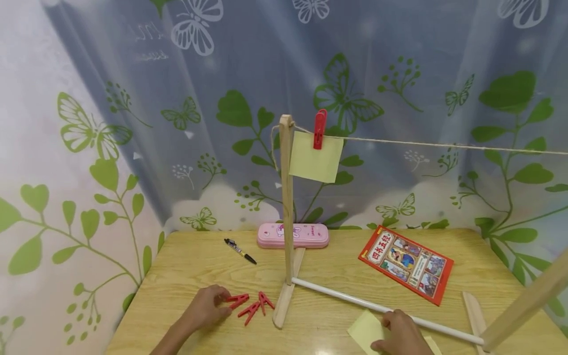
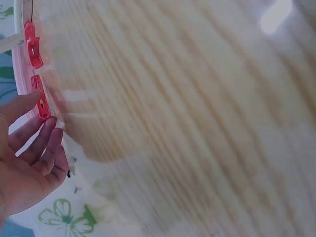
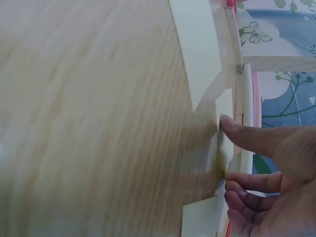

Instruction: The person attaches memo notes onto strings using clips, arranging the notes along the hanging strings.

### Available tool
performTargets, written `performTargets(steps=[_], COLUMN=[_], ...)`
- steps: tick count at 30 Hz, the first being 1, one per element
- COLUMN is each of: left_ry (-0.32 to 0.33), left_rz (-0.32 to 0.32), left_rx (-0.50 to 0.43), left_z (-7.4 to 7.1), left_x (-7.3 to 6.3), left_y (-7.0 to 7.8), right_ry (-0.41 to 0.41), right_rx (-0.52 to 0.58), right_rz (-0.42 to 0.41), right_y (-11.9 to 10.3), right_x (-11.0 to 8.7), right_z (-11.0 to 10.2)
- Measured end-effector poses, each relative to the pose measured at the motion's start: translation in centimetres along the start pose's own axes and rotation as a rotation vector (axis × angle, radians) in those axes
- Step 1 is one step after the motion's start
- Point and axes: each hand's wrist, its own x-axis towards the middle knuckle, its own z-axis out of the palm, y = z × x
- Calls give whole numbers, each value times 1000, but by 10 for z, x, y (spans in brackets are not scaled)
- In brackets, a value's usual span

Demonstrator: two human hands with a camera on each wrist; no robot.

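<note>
My left hand (image 1: 209,306) pinches a red clothespin (image 1: 238,298) on the tabletop between thumb and fingers; the left wrist view shows this clothespin (image 2: 42,101) at the fingertips. Two more red clothespins, one (image 1: 250,312) and another (image 1: 265,301), lie just right of it. At the lower right, my right hand (image 1: 401,335) holds a yellow square of paper (image 1: 365,329) by its edge, thumb on top. In the right wrist view other paper pieces (image 3: 197,49) lie around the held paper (image 3: 225,102). Another red clothespin (image 1: 318,129) clips a yellow paper (image 1: 316,160) to a string.
The string (image 1: 412,143) runs from a wooden post (image 1: 287,207) to the right. A white rod (image 1: 346,295) joins the stand's feet low down. Behind are a pink pencil case (image 1: 275,236), a pen (image 1: 240,251) and a red-bordered book (image 1: 406,264).
</note>
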Motion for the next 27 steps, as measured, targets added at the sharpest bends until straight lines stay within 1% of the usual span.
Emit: performTargets(steps=[3, 7, 11, 14, 18, 23, 27], left_ry=[13, 34, 26, 13, 16, 32, 45], left_rz=[-10, 0, 13, 27, 46, 44, 28], left_rx=[-16, -8, -24, -63, -82, -72, -68], left_z=[-3, -6, -8, -10, -11, -12, -13], left_x=[0, 0, -1, 0, 0, 0, 1], left_y=[0, 0, -2, -3, -3, -2, 0], right_ry=[13, 20, 30, 31, 23, 27, 17], right_rx=[-35, -59, -54, -52, -61, -42, -36], right_rz=[16, 28, 23, 27, 32, 41, 63], right_y=[-4, -7, -8, -9, -8, -8, -10], right_x=[-1, -2, 0, 1, 2, 1, -1], right_z=[2, 3, 2, 2, 2, 3, 3])
